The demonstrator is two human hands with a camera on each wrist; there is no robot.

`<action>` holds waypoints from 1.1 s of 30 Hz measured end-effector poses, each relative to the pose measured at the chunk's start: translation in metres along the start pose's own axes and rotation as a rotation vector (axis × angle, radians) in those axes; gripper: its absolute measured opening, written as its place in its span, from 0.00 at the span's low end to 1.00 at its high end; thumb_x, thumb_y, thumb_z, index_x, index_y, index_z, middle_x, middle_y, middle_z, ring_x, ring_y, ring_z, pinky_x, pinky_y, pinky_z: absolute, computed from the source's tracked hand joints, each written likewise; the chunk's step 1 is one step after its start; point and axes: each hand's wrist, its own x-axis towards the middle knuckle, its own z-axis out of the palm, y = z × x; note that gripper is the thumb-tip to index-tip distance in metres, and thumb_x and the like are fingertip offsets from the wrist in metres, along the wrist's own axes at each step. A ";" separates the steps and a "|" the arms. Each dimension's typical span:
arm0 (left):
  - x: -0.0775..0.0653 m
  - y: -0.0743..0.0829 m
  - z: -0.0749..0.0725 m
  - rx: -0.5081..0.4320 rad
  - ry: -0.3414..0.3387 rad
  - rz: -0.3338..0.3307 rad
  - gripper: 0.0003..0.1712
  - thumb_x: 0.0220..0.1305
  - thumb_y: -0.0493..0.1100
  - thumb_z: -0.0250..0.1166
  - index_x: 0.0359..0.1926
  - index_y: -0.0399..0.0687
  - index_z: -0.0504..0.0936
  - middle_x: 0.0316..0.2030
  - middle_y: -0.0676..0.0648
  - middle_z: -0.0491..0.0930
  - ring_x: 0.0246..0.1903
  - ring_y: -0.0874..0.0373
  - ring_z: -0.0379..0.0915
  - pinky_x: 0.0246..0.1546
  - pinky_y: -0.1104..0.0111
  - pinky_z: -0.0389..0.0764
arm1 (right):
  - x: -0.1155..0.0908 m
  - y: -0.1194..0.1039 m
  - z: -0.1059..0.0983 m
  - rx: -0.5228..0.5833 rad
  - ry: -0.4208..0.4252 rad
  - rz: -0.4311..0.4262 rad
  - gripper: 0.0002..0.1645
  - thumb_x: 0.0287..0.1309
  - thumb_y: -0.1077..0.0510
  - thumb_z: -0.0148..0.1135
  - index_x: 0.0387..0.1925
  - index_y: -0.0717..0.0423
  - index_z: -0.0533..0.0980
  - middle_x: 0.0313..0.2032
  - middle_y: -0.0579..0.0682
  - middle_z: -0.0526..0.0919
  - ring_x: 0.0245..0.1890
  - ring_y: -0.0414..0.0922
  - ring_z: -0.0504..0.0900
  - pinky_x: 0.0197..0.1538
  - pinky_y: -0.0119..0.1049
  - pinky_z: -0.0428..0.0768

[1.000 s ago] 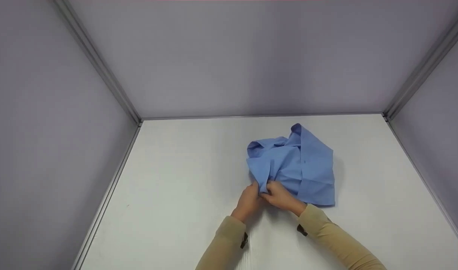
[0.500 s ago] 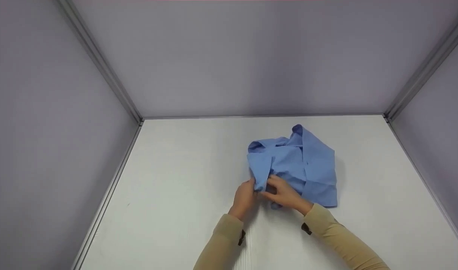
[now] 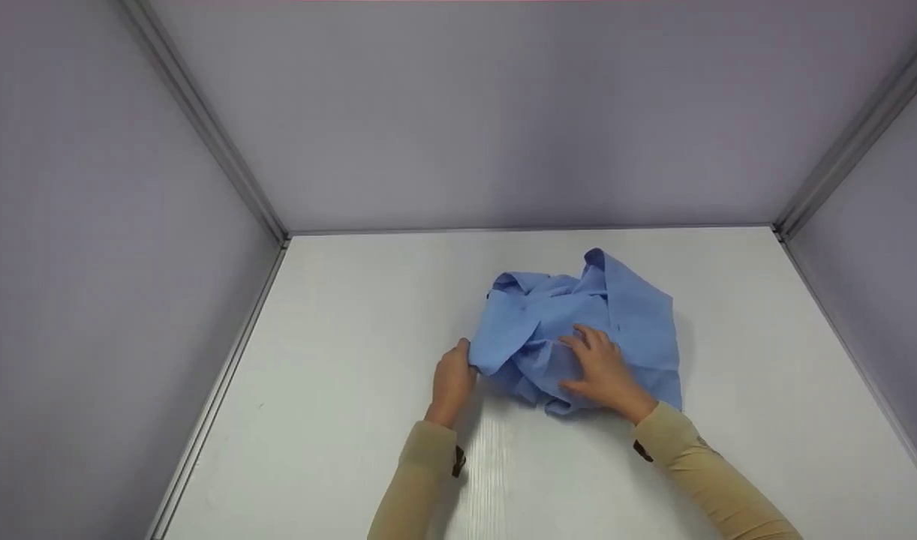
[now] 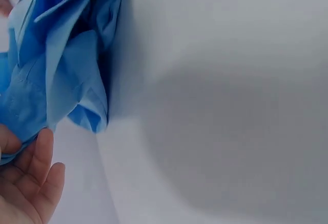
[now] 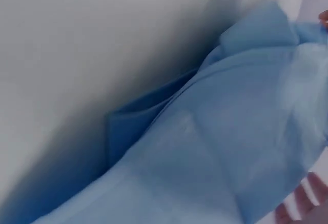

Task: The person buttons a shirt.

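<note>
A crumpled blue shirt [image 3: 642,322] lies in loose folds on the white table, right of the middle in the head view. At its near left corner my left hand [image 3: 452,381] pinches the edge of the cloth. The left wrist view shows that edge between thumb and fingers, with the shirt [image 4: 31,93] bunched beyond. My right hand [image 3: 607,375] hovers over the shirt's front part, fingers spread and slightly bent, holding no cloth. In the right wrist view, smooth blue cloth [image 5: 215,131] covers much of the picture, and blurred fingers [image 5: 302,203] show at the lower right.
The white tabletop [image 3: 353,337] extends around the shirt. Grey panels enclose it: a back wall [image 3: 458,112], a left wall [image 3: 128,262] and a right wall [image 3: 871,247], with metal rails along the joins.
My left hand has moved left, drawing the shirt's corner outward and spreading it. My right hand has let go of the cloth and moved right, its fingers opening.
</note>
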 end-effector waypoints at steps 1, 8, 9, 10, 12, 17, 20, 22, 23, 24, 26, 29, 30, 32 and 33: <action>0.000 -0.003 -0.002 0.003 0.004 -0.009 0.07 0.51 0.26 0.54 0.29 0.40 0.69 0.25 0.43 0.77 0.26 0.51 0.75 0.24 0.63 0.73 | -0.002 0.002 0.000 -0.034 -0.027 0.020 0.45 0.30 0.46 0.74 0.54 0.53 0.67 0.57 0.61 0.60 0.56 0.58 0.58 0.48 0.58 0.59; -0.003 -0.026 -0.020 0.029 0.035 -0.066 0.07 0.50 0.26 0.54 0.29 0.40 0.69 0.24 0.42 0.76 0.23 0.51 0.74 0.22 0.62 0.72 | -0.013 0.017 -0.001 -0.167 -0.156 0.115 0.61 0.22 0.38 0.75 0.62 0.49 0.59 0.60 0.67 0.52 0.58 0.67 0.49 0.45 0.69 0.51; -0.003 -0.030 -0.023 0.036 0.038 -0.072 0.08 0.50 0.26 0.54 0.29 0.40 0.69 0.24 0.42 0.76 0.23 0.50 0.74 0.22 0.62 0.72 | -0.014 0.019 -0.002 -0.177 -0.173 0.137 0.61 0.22 0.38 0.74 0.63 0.49 0.58 0.60 0.67 0.52 0.58 0.69 0.48 0.45 0.70 0.50; -0.004 -0.033 -0.025 0.044 0.041 -0.078 0.07 0.50 0.26 0.54 0.29 0.40 0.69 0.24 0.41 0.76 0.23 0.50 0.74 0.22 0.62 0.72 | -0.014 0.021 -0.003 -0.185 -0.187 0.157 0.62 0.22 0.38 0.74 0.63 0.48 0.57 0.60 0.68 0.51 0.58 0.70 0.47 0.44 0.71 0.49; -0.004 -0.039 -0.029 0.062 0.041 -0.094 0.07 0.51 0.26 0.54 0.29 0.40 0.69 0.24 0.41 0.76 0.23 0.49 0.74 0.21 0.61 0.72 | -0.015 0.026 -0.005 -0.195 -0.208 0.197 0.62 0.23 0.39 0.74 0.64 0.48 0.56 0.60 0.69 0.49 0.58 0.71 0.46 0.43 0.73 0.48; -0.006 -0.052 -0.041 0.098 0.042 -0.154 0.06 0.53 0.28 0.53 0.29 0.40 0.68 0.23 0.41 0.75 0.21 0.50 0.72 0.19 0.60 0.70 | -0.017 0.036 -0.009 -0.200 -0.220 0.263 0.58 0.29 0.45 0.74 0.64 0.51 0.55 0.59 0.72 0.48 0.56 0.74 0.45 0.40 0.74 0.50; -0.006 -0.058 -0.049 0.109 0.060 -0.184 0.05 0.54 0.28 0.52 0.29 0.40 0.68 0.22 0.41 0.74 0.19 0.51 0.70 0.19 0.60 0.70 | -0.018 0.041 -0.010 -0.174 -0.225 0.289 0.54 0.33 0.51 0.72 0.63 0.54 0.55 0.58 0.74 0.48 0.55 0.74 0.47 0.38 0.73 0.54; -0.005 -0.063 -0.054 0.118 0.074 -0.199 0.04 0.55 0.29 0.52 0.29 0.40 0.68 0.22 0.41 0.75 0.18 0.51 0.70 0.19 0.60 0.70 | -0.018 0.043 -0.010 -0.134 -0.222 0.309 0.49 0.37 0.56 0.69 0.62 0.56 0.56 0.57 0.74 0.49 0.54 0.74 0.50 0.37 0.72 0.58; -0.005 -0.066 -0.057 0.122 0.084 -0.210 0.04 0.55 0.29 0.52 0.29 0.40 0.68 0.22 0.40 0.75 0.18 0.51 0.70 0.19 0.59 0.70 | -0.017 0.044 -0.010 -0.112 -0.217 0.314 0.46 0.40 0.58 0.67 0.62 0.58 0.56 0.57 0.75 0.50 0.53 0.74 0.53 0.37 0.70 0.60; -0.005 -0.068 -0.060 0.123 0.093 -0.222 0.03 0.55 0.29 0.51 0.30 0.39 0.68 0.22 0.40 0.75 0.19 0.50 0.70 0.19 0.59 0.70 | -0.016 0.046 -0.011 -0.091 -0.215 0.314 0.43 0.42 0.60 0.65 0.61 0.60 0.57 0.56 0.75 0.51 0.51 0.73 0.56 0.37 0.68 0.63; -0.005 -0.073 -0.066 0.126 0.113 -0.245 0.04 0.54 0.29 0.51 0.30 0.39 0.69 0.24 0.38 0.76 0.20 0.48 0.72 0.19 0.58 0.70 | -0.014 0.047 -0.012 -0.056 -0.204 0.304 0.35 0.47 0.63 0.59 0.58 0.65 0.59 0.53 0.76 0.56 0.47 0.71 0.63 0.38 0.62 0.67; -0.006 -0.080 -0.075 0.122 0.134 -0.294 0.04 0.53 0.28 0.51 0.31 0.38 0.68 0.25 0.37 0.76 0.20 0.47 0.71 0.20 0.56 0.69 | -0.011 0.049 -0.015 -0.007 -0.181 0.281 0.24 0.53 0.66 0.52 0.53 0.70 0.64 0.47 0.73 0.66 0.43 0.66 0.70 0.41 0.56 0.69; -0.007 -0.082 -0.078 0.118 0.137 -0.311 0.04 0.53 0.28 0.50 0.31 0.38 0.68 0.26 0.37 0.76 0.20 0.47 0.71 0.20 0.56 0.69 | -0.010 0.050 -0.017 0.004 -0.170 0.276 0.22 0.55 0.66 0.51 0.51 0.71 0.65 0.44 0.72 0.69 0.42 0.65 0.71 0.41 0.55 0.69; -0.007 -0.086 -0.082 0.105 0.145 -0.346 0.04 0.54 0.28 0.50 0.32 0.38 0.68 0.26 0.37 0.76 0.20 0.48 0.70 0.20 0.57 0.69 | -0.007 0.051 -0.021 0.041 -0.136 0.278 0.17 0.56 0.67 0.47 0.47 0.71 0.67 0.39 0.69 0.73 0.41 0.63 0.73 0.41 0.54 0.70; -0.008 -0.088 -0.084 0.101 0.149 -0.364 0.04 0.55 0.29 0.49 0.32 0.38 0.68 0.26 0.37 0.76 0.19 0.48 0.69 0.20 0.57 0.69 | -0.006 0.052 -0.023 0.061 -0.119 0.281 0.16 0.57 0.67 0.46 0.46 0.71 0.68 0.38 0.69 0.75 0.40 0.63 0.74 0.41 0.53 0.70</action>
